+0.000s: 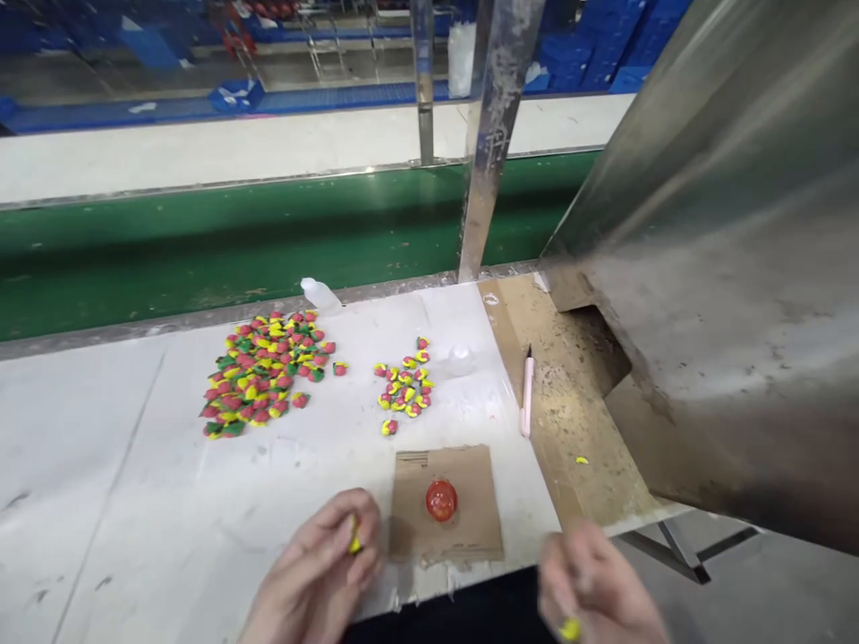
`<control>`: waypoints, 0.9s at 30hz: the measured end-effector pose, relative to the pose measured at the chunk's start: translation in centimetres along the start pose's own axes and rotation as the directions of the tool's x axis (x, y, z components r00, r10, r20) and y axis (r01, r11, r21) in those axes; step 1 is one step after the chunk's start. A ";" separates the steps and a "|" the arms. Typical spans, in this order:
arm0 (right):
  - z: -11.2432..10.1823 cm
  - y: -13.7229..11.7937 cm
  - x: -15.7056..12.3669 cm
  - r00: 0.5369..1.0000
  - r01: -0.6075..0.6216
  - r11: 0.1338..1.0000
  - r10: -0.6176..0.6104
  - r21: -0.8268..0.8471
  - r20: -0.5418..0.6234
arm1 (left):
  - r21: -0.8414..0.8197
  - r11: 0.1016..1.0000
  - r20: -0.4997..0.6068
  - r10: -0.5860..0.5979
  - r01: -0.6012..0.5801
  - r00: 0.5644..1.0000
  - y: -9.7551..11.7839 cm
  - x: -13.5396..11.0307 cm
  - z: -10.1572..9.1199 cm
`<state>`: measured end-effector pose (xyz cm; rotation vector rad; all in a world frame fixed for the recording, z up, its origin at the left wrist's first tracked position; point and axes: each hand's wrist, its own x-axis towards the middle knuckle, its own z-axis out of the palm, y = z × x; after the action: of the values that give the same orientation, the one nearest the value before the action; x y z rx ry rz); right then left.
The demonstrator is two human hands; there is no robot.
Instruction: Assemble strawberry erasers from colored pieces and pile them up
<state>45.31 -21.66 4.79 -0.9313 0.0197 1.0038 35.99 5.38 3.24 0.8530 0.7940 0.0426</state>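
My left hand [322, 563] is closed at the left edge of a cardboard square, pinching a small painted piece [355, 535] that shows mostly yellow. To the right of the cardboard, my right hand [594, 581] is closed and slightly blurred, with a small yellow piece [570, 629] at its fingers. Between the hands, on the cardboard square [409, 519], rests a shallow round red cup or dish [441, 501] with a glossy look. Beyond it lies a small group of red and yellow pieces [406, 394].
A large heap of red, yellow and green pieces [261, 376] covers the table's left. Behind it lies a white bottle [320, 293]. A pink pen-like cutter [527, 394] and a yellow scrap [582, 460] lie on the right. A metal housing [752, 295] and post [493, 134] border the space.
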 end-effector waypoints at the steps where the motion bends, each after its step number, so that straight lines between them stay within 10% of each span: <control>1: 1.0 0.8 1.1 0.998 -0.028 0.994 0.022 0.108 0.055 | 0.060 0.995 0.077 0.070 -0.075 0.995 -0.7 -0.4 0.7; 3: 3.1 2.3 3.4 0.975 -0.036 0.969 -0.019 0.244 0.220 | 0.201 0.894 0.261 0.345 -0.401 0.901 -1.5 -1.0 1.7; 5: 4.8 3.3 5.0 0.953 -0.095 0.953 0.005 0.287 0.302 | 0.264 0.638 0.475 0.567 -0.723 0.673 -1.7 -1.4 2.1; 8: 6.0 3.9 5.9 0.936 -0.181 0.934 0.068 0.309 0.345 | 0.271 0.390 0.635 0.615 -0.880 0.468 -1.2 -1.6 2.0; 15: 6.0 4.9 5.9 0.933 -0.237 0.908 0.113 0.345 0.343 | 0.338 0.271 0.664 0.610 -0.901 0.432 -0.3 -1.5 1.5; 23: 5.3 6.1 5.1 0.966 -0.031 0.972 -0.031 0.233 0.257 | 0.199 0.705 0.509 0.519 -0.681 0.687 -2.7 -1.7 1.8; 27: 5.1 4.5 4.3 0.972 -0.049 0.998 0.037 0.047 0.234 | 0.168 0.741 0.511 0.499 -0.650 0.700 -2.9 -1.4 2.0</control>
<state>42.54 -14.30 3.26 -0.7628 -0.1304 1.1429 35.47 1.66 2.87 1.3700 0.0650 0.2819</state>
